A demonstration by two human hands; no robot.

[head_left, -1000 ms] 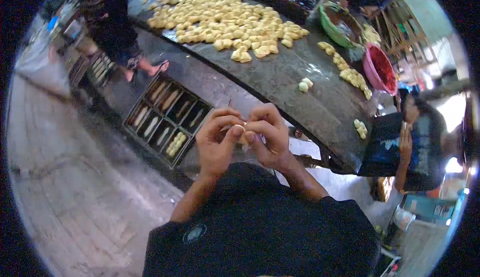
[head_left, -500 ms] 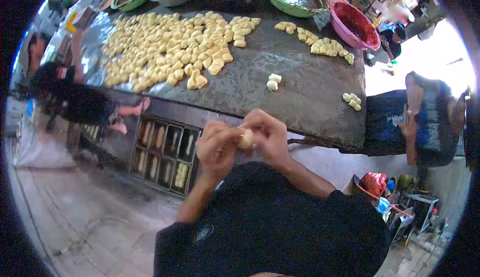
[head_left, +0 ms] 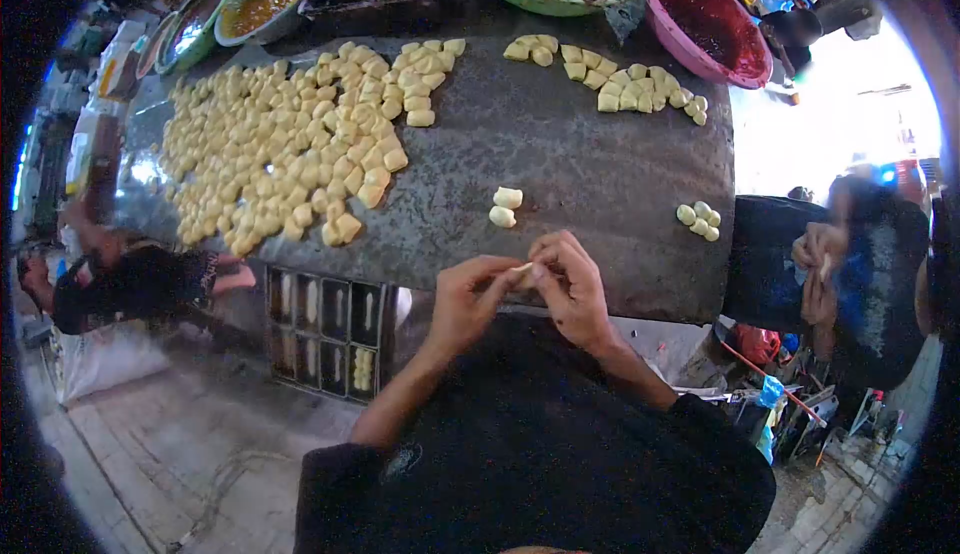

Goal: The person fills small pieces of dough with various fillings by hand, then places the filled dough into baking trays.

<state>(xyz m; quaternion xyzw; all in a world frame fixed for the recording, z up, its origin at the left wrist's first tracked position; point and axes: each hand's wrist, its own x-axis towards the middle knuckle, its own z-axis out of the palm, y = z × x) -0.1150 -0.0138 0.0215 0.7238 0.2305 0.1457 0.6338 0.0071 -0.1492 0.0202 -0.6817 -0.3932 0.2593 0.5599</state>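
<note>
Both hands are working together just off the near edge of the bench (head_left: 600, 154), over the person's dark shirt. The left hand (head_left: 462, 302) and the right hand (head_left: 572, 289) are meeting fingertip to fingertip, pinched shut on a small pale piece of dough (head_left: 523, 272) between them. Only a sliver of it is showing, so its shape is hard to tell.

My guess is that the shaping step is under way: the piece is being pressed or folded in the fingers before it goes down with the others. The next move is likely calling for a light, even squeeze and then a short reach forward to a bare part of the bench.

Two finished pieces (head_left: 503, 207) are lying near the near edge, just beyond the hands. A large spread of yellow pieces (head_left: 290, 149) is covering the left part of the bench, and a smaller row (head_left: 620, 79) is sitting towards the far right corner. A pink bowl (head_left: 712, 24) is standing at that far corner. Another person (head_left: 850, 274) is sitting past the right edge.
</note>
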